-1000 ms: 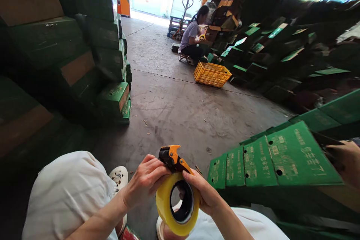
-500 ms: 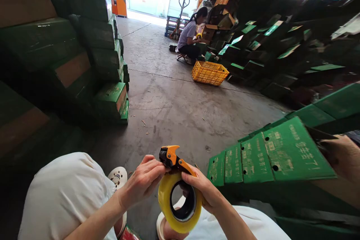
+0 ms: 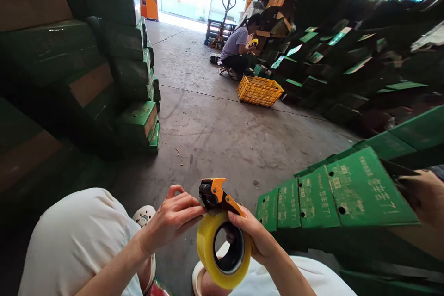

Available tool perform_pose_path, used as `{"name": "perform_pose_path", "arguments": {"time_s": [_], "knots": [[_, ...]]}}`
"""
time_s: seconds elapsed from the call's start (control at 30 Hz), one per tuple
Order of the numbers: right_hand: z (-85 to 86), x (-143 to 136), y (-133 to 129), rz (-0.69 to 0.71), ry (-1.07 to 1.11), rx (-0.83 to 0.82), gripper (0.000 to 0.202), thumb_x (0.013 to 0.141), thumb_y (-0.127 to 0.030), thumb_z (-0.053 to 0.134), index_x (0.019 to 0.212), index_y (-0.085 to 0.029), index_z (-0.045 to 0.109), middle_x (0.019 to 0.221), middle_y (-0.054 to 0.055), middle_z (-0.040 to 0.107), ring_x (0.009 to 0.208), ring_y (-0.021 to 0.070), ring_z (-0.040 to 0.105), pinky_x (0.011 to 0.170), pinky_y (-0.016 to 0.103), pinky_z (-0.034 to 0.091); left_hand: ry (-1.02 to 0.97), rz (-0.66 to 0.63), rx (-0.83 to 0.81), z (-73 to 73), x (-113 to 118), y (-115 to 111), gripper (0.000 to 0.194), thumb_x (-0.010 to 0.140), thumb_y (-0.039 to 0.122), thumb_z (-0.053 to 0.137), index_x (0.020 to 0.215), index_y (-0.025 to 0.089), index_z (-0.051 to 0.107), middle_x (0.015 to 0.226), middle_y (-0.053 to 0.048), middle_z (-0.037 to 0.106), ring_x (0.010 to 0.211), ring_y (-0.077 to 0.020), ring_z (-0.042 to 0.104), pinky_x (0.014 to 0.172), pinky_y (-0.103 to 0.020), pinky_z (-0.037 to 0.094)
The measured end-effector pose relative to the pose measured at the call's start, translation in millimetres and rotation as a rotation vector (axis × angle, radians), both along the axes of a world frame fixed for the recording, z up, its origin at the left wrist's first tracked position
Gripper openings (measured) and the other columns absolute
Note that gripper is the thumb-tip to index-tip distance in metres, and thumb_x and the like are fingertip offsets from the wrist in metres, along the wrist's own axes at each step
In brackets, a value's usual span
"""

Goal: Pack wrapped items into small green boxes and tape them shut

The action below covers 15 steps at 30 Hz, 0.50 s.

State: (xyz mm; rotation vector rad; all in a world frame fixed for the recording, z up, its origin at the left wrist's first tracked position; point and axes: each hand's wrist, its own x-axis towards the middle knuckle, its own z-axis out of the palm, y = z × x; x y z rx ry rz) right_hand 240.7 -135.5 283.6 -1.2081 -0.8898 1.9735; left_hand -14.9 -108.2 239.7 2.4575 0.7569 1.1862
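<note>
A yellow roll of tape (image 3: pixel 205 245) with a dark core hangs below an orange and black tape dispenser (image 3: pixel 218 192), between my knees. My right hand (image 3: pixel 255 236) grips the dispenser and the roll from the right side, its thumb over the orange handle. At the left of the roll is my left hand (image 3: pixel 175 215), its fingertips close together at the roll's upper edge, just under the dispenser's head. Whether those fingertips pinch the tape's end is too small to tell.
Green cartons (image 3: pixel 367 189) stand at the right, and stacked boxes (image 3: pixel 135 120) rise at the left. Further off, a person (image 3: pixel 236 48) crouches beside a yellow crate (image 3: pixel 260 91), holding yellow tape. A pallet jack (image 3: pixel 227 9) stands behind.
My left hand has shifted slightly left and down, its index finger more bent. The dispenser and roll have moved a little right. The person beyond leans further forward.
</note>
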Motion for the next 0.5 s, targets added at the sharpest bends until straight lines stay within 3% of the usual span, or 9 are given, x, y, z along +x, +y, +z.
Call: {"name": "perform_pose_path", "arguments": {"time_s": [0.33,0.5], "knots": [[0.0,-2.0,-2.0,0.018,-0.019,0.014,0.053,0.076,-0.053,0.088,0.114,-0.021,0.071,0.074,-0.002,0.055,0.056,0.0076,0.041,0.049,0.018,0.036,0.089,-0.031,0.001,2.6,2.1,-0.3,0.014,0.104,0.022,0.060,0.114,0.025,0.069,0.097,0.000,0.076,0.082,-0.0125,0.066,0.098,-0.036,0.032],[0.4,-2.9,-2.0,0.018,-0.004,0.014,0.052,0.076,-0.052,0.087,0.114,-0.019,0.071,0.075,-0.002,0.056,0.056,0.0072,0.042,0.049,0.018,0.037,0.053,0.015,0.011,2.7,6.1,-4.1,0.009,0.102,0.021,0.061,0.108,0.021,0.067,0.091,-0.001,0.073,0.080,-0.0137,0.063,0.096,-0.036,0.033]]}}
